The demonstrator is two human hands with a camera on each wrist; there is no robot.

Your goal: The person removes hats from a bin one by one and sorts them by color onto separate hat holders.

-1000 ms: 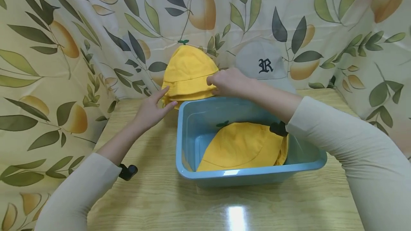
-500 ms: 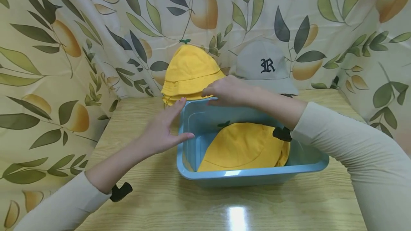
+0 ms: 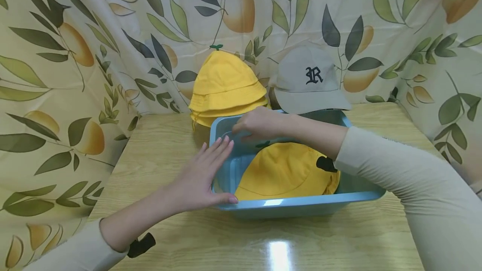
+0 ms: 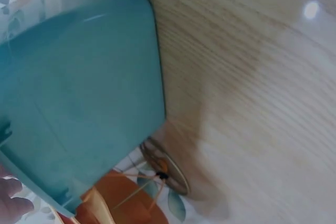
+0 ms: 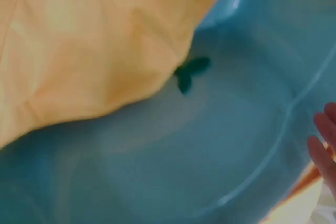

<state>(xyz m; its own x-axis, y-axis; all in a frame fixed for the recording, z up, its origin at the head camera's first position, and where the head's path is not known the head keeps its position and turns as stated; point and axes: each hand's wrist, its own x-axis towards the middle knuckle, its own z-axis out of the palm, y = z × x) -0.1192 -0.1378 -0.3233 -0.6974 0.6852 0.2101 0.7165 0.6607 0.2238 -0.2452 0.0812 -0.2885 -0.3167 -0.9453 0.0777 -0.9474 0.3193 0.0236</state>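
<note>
A blue plastic tub point(image 3: 301, 202) stands on the table with a yellow bucket hat point(image 3: 282, 170) lying on its side in it. The hat's green sprout point(image 5: 193, 69) shows against the tub wall in the right wrist view. My left hand point(image 3: 199, 183) is at the tub's left side, fingers spread over the rim and thumb by the front corner. My right hand point(image 3: 261, 123) hovers over the back left of the tub, fingers loosely bent and holding nothing. Behind the tub's back left corner sits a stack of yellow bucket hats point(image 3: 226, 83).
A grey baseball cap point(image 3: 312, 74) with a black letter R stands behind the tub at the right. The wooden table point(image 3: 169, 137) ends at a fruit-patterned curtain point(image 3: 150, 32) at the back and sides. In the left wrist view, a cord point(image 4: 163, 174) hangs near the hats.
My left hand has left the hat stack and come down and toward me to the tub's left rim. My right hand has moved off the stack to over the tub.
</note>
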